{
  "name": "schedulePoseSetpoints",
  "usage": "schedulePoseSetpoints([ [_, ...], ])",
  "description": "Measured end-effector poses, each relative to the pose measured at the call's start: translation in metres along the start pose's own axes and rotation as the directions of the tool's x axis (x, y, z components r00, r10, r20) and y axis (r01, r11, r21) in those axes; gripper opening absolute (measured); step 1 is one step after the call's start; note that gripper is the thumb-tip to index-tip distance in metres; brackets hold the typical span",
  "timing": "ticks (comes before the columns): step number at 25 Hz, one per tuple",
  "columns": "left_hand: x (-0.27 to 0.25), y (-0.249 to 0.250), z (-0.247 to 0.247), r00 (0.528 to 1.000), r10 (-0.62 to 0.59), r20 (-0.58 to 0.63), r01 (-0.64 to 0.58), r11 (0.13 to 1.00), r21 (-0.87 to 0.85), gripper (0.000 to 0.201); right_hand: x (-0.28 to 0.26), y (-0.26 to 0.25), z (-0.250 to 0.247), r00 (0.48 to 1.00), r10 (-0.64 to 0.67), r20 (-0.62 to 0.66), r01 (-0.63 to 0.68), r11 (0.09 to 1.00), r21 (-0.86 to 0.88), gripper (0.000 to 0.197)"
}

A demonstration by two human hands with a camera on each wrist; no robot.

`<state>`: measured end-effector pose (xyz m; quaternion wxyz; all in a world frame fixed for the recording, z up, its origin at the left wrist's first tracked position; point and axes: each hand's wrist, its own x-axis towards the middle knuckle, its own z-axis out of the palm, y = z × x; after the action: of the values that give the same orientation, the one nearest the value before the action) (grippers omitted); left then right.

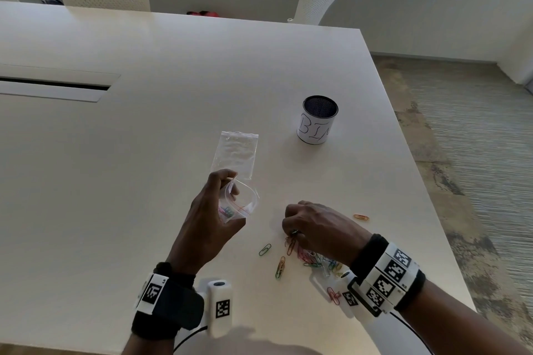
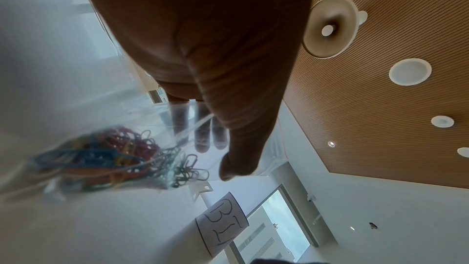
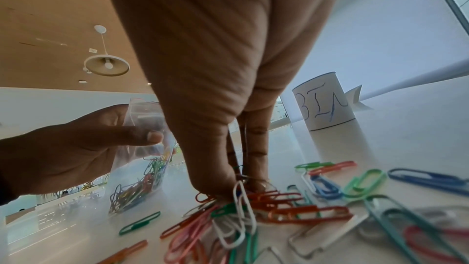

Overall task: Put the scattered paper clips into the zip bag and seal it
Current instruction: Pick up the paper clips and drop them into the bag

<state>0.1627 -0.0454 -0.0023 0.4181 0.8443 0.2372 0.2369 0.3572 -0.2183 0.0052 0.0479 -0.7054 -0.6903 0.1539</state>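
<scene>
- Broadly, table [image 1: 173,72]: white, carrying the loose paper clips [image 1: 313,259] near its front edge.
- Zip bag [image 1: 240,202]: soft, light film held up mouth open; left hand [image 1: 206,219] fingers pinched its rim, likely the best hold.
- Paper clips: stiff, slick, tangle-prone; right hand [image 1: 314,228] fingers pinched a bunch.
- Left wrist view alone showed the clips already bagged [image 2: 109,160]; head view alone, a stray orange clip [image 1: 361,217].

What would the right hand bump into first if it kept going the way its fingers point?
Almost at once, the loose paper clips: the right hand points down with its fingertips already in the pile, pinching some. Under them lies the table.
</scene>
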Motion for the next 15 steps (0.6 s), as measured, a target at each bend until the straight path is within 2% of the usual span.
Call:
schedulePoseSetpoints([
  [3,-0.001,0.001,0.000,1.000,-0.003,0.001,0.003,1.000,-0.007,0.079,0.001,0.002,-0.002,0.999,0.041,-0.016,-0.040,0.997,0.071,0.010],
  [6,-0.001,0.001,-0.001,1.000,-0.005,0.001,0.005,1.000,-0.015,0.079,-0.001,0.011,-0.003,0.991,0.114,-0.066,-0.095,0.966,0.239,0.006],
  [9,-0.001,0.002,0.000,1.000,-0.005,0.007,0.005,1.000,-0.017,0.079,-0.003,0.016,-0.006,0.976,0.163,-0.145,-0.095,0.916,0.389,0.008],
  [13,0.000,0.002,0.003,1.000,0.005,0.020,-0.005,1.000,-0.015,0.078,0.002,0.005,-0.024,0.928,0.236,-0.288,0.006,0.762,0.647,0.011],
  [15,0.000,0.001,0.003,1.000,0.008,0.024,-0.008,1.000,-0.010,0.078,0.010,-0.008,-0.036,0.897,0.250,-0.365,0.094,0.698,0.710,0.012],
])
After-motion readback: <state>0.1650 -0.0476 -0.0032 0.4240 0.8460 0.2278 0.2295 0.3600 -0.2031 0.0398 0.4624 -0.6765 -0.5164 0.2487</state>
